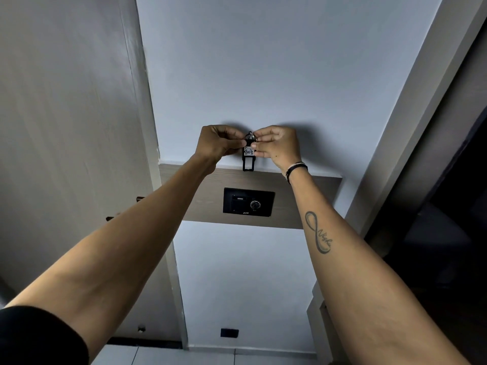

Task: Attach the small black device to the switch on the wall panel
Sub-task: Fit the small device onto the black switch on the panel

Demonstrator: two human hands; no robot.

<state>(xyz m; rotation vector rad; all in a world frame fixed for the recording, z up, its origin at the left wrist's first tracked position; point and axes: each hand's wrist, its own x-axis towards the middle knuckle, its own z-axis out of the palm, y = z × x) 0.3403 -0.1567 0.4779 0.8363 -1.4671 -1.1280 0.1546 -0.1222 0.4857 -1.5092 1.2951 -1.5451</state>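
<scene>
A small black device (248,160) with a white label and a metal ring at its top hangs between my two raised hands, in front of the white wall. My left hand (217,143) pinches its upper left side. My right hand (278,146) grips the ring and the label from the right. Below them a black switch plate (248,202) with a round dial sits in a wooden wall panel (297,206). The device's lower end hangs just above the panel's top edge, apart from the switch plate.
A wooden cabinet side (66,127) rises on the left. A grey door frame (411,114) and a dark doorway (448,233) lie on the right. A small black socket (229,332) sits low on the wall above the tiled floor.
</scene>
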